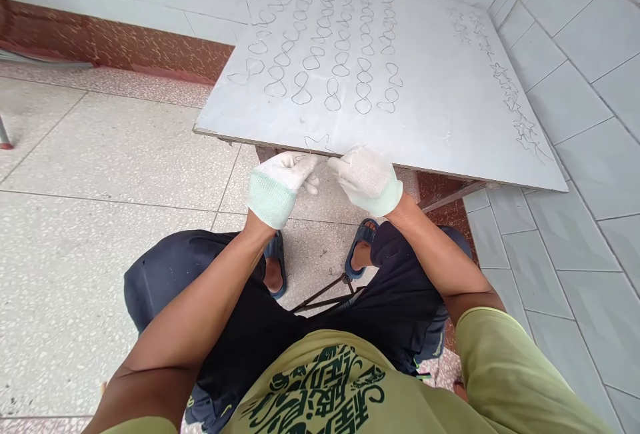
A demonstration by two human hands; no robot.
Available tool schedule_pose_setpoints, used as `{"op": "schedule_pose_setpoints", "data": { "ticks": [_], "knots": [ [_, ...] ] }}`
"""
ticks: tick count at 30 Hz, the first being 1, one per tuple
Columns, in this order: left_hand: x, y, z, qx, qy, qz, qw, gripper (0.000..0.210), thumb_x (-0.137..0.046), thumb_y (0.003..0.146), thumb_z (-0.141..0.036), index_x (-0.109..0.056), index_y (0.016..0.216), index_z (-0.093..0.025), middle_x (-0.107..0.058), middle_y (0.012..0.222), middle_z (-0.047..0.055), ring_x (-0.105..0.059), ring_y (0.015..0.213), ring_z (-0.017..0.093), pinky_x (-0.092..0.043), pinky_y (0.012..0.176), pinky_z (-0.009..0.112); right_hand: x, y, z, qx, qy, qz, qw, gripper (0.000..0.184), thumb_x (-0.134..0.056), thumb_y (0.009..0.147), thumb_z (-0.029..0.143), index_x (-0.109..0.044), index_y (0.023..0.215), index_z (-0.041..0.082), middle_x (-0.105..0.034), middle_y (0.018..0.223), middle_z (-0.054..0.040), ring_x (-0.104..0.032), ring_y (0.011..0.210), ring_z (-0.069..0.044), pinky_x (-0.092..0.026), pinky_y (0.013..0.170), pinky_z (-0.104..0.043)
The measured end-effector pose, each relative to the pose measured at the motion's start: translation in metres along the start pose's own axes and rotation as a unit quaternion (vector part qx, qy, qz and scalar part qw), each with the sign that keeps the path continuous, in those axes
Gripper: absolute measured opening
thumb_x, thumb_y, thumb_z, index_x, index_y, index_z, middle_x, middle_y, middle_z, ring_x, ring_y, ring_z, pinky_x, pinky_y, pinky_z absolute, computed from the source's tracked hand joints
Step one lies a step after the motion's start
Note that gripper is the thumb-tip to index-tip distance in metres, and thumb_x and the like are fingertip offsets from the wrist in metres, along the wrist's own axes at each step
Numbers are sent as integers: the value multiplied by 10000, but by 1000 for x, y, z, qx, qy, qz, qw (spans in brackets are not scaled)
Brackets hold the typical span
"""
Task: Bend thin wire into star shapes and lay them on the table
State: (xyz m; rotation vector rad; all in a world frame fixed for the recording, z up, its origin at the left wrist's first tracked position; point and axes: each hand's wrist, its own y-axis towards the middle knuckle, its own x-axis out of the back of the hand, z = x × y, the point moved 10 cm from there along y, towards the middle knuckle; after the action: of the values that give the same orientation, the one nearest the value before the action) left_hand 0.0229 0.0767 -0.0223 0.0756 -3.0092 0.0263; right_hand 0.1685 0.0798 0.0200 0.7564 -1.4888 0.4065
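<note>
L hand (pixel 285 177): thumb + index pinched narrow on a bent wire star (pixel 319 143), other fingers curled loosely below. R hand (pixel 367 177): tips bunched just beside the wire's lower end; we can't tell if they close on it. Both in white knit gloves w/ pale green cuffs. Star sits at the near edge of the white board (pixel 425 107), approx. mid-gap betw. our 2 hands, points showing above the edge; lower part too fine to trace.

Beyond, on the board: 6 columns of wire loops (pixel 333 94), mostly figure-8s, running to the far end. Along R side, a line of wire stars (pixel 510 97), overlapping in places.

Writing: our yellow-green shirt (pixel 330 387) has dark green stylised lettering, upside-down to us; can't read it w/ confidence. No. of small marks on dark trousers (pixel 180 267), too small to read.

Edges/room: near edge slopes down slightly to R; plain white surface betw. loops + stars. R edge runs close to tiled wall (pixel 590 174). Speckled floor (pixel 90 261) spreads wide to L. Below: our 2 blue sandals (pixel 356 254) w/ thin dark bars (pixel 320 302) betw. knees.
</note>
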Motion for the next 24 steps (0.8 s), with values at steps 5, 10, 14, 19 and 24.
{"op": "schedule_pose_setpoints", "data": {
  "ticks": [5, 10, 14, 19, 24],
  "knots": [
    [-7, 0, -8, -27, 11, 35, 999, 340, -715, 1001, -510, -655, 797, -246, -605, 545, -6, -629, 555, 176, -504, 547, 293, -1, 1, 8, 5, -32, -6, 999, 426, -417, 1119, 66, -825, 1183, 170, -791, 931, -127, -654, 880, -287, -334, 792, -429],
    [-21, 2, -19, -73, -34, 102, 992, 432, -684, 955, -520, -545, 632, -270, -512, 492, -8, -521, 512, 142, -502, 554, 283, -2, 1, 8, 13, -48, -26, 998, 400, -448, 1076, 11, -813, 1138, 164, -783, 914, -119, -660, 888, -292, -338, 800, -425],
    [-24, 5, -16, -72, -32, 112, 991, 444, -674, 949, -460, -540, 575, -262, -512, 476, -1, -504, 513, 124, -495, 572, 262, -3, 2, 6, 19, -54, -31, 998, 368, -493, 1046, -12, -803, 1153, 156, -784, 937, -122, -665, 904, -292, -359, 821, -417],
    [-17, 9, -2, -52, -15, 112, 992, 393, -731, 955, -451, -632, 648, -228, -645, 551, 30, -542, 486, 123, -467, 512, 260, -8, 3, 2, 26, -54, -17, 998, 359, -505, 1045, -16, -794, 1170, 156, -779, 943, -130, -675, 930, -304, -376, 834, -421],
    [-10, 10, 9, -14, -27, 127, 991, 422, -835, 935, -570, -752, 771, -191, -665, 552, 49, -632, 504, 170, -468, 485, 274, -7, 3, 1, 27, -65, -9, 997, 399, -491, 1024, -40, -795, 1213, 135, -790, 968, -139, -684, 932, -305, -389, 842, -424]
  ]
}}
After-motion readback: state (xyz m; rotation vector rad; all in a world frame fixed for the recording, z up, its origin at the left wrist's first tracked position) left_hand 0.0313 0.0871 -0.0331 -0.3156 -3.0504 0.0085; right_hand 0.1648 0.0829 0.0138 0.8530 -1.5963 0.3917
